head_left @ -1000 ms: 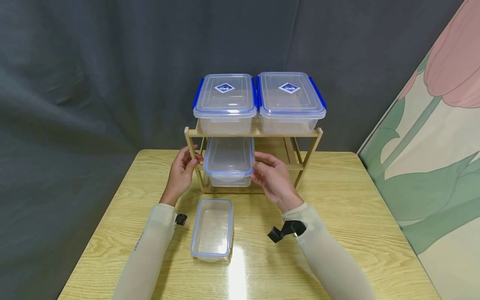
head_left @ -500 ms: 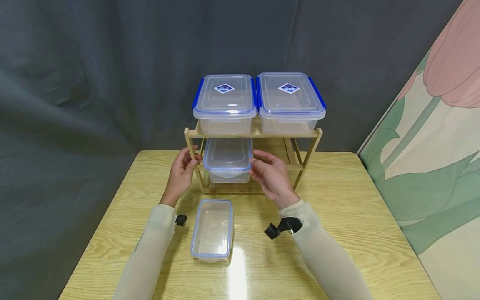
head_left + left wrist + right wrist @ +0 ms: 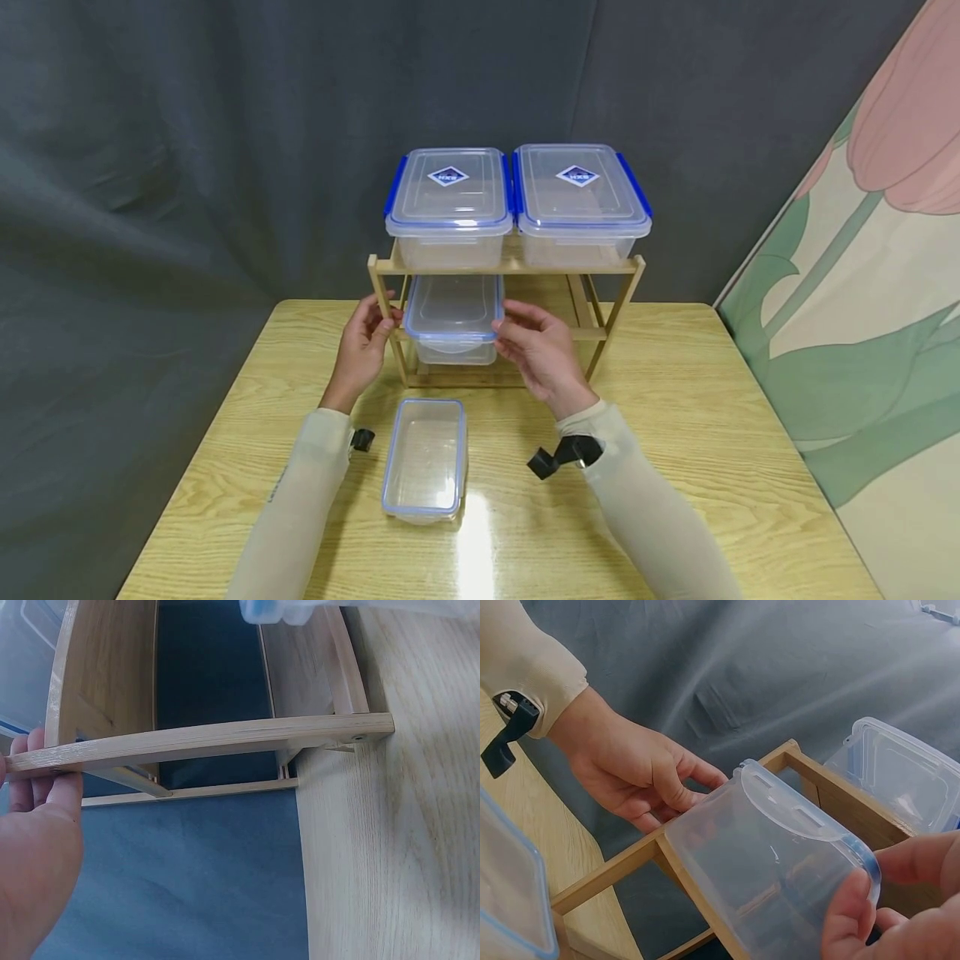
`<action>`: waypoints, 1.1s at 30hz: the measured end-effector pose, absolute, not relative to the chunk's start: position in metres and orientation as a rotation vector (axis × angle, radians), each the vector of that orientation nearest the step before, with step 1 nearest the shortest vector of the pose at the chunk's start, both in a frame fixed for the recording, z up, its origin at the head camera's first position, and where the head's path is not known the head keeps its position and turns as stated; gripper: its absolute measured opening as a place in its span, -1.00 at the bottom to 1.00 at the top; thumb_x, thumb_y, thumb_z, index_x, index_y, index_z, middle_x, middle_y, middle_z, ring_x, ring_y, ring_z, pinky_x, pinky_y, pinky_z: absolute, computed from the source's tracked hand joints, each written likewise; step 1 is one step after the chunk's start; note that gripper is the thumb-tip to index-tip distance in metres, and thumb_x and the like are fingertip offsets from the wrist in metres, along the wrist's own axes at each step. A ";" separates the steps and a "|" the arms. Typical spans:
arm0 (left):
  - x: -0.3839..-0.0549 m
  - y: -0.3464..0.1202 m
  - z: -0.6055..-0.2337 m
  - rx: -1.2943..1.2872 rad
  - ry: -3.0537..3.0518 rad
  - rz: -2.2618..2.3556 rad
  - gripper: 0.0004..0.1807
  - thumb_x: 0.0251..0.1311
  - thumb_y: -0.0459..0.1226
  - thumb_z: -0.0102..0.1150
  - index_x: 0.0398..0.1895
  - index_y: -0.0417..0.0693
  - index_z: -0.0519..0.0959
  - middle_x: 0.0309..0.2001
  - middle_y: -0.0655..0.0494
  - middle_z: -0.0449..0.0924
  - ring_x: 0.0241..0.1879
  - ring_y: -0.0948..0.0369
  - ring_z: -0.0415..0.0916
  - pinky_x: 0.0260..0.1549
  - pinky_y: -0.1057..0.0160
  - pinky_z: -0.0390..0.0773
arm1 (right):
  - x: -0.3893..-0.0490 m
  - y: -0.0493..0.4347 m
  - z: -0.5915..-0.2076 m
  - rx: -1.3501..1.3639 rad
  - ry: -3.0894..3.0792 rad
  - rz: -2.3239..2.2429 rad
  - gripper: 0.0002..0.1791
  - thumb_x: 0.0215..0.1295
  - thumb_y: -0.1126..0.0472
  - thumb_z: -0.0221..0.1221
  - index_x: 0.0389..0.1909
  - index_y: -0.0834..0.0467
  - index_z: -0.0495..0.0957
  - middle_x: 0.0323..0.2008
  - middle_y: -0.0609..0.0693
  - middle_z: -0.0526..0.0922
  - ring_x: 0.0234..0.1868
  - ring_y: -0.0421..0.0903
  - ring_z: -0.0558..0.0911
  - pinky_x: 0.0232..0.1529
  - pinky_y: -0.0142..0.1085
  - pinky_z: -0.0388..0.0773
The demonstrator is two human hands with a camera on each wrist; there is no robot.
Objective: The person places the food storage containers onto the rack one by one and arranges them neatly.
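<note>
My left hand [image 3: 358,352] grips the front left post of a two-tier wooden rack [image 3: 381,292]. In the left wrist view its fingers [image 3: 64,796] wrap that post [image 3: 187,739]. A clear plastic food container [image 3: 453,307] with a blue-edged lid sits on the rack's lower shelf, at the left side. My right hand [image 3: 546,357] pinches the right front edge of this container's lid. The right wrist view has the thumb and a finger of the right hand [image 3: 904,904] at the corner of the container [image 3: 757,862]. The container's far end is hidden under the upper shelf.
Two larger lidded containers, one left [image 3: 450,200] and one right [image 3: 581,200], stand side by side on the upper shelf. Another blue-rimmed container [image 3: 423,454] lies on the table [image 3: 675,433] before the rack. A dark curtain [image 3: 300,125] hangs behind.
The lower-shelf container has slid back into the rack and slightly left, with my right hand following it. My left hand has stayed on the post.
</note>
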State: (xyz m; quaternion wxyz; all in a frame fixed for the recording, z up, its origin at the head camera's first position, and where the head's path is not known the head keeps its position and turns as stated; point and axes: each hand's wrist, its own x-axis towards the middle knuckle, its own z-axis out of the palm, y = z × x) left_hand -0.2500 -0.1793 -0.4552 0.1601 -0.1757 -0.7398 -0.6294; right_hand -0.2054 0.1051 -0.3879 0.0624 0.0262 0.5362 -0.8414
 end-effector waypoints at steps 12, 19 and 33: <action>-0.249 -0.179 -0.455 -0.471 -2.126 -1.791 -0.56 0.59 -0.44 -0.02 0.46 -0.19 0.41 -0.05 0.24 0.61 -0.02 0.33 0.59 -0.02 0.47 0.61 | -0.208 0.100 -0.388 0.100 1.617 -2.569 -0.50 0.40 0.52 0.25 0.34 0.37 0.51 -0.17 0.01 0.62 -0.32 -0.21 0.71 -0.21 -0.49 0.73; -0.249 -0.179 -0.455 -0.458 -2.139 -1.788 -0.56 0.59 -0.44 -0.03 0.46 -0.17 0.41 -0.01 0.01 0.62 -0.02 0.32 0.59 -0.02 0.42 0.63 | -0.208 0.099 -0.389 0.106 1.608 -2.579 -0.50 0.40 0.51 0.25 0.34 0.37 0.51 -0.13 0.03 0.61 -0.30 -0.20 0.72 -0.16 -0.48 0.74; -0.248 -0.179 -0.454 -0.438 -2.149 -1.801 -0.56 0.60 -0.46 -0.06 0.46 -0.19 0.41 0.04 -0.21 0.61 -0.01 0.29 0.59 -0.02 0.43 0.64 | -0.198 0.105 -0.389 0.011 1.666 -2.501 -0.47 0.39 0.50 0.26 0.37 0.31 0.48 -0.04 0.04 0.58 -0.14 -0.13 0.69 0.01 -0.37 0.75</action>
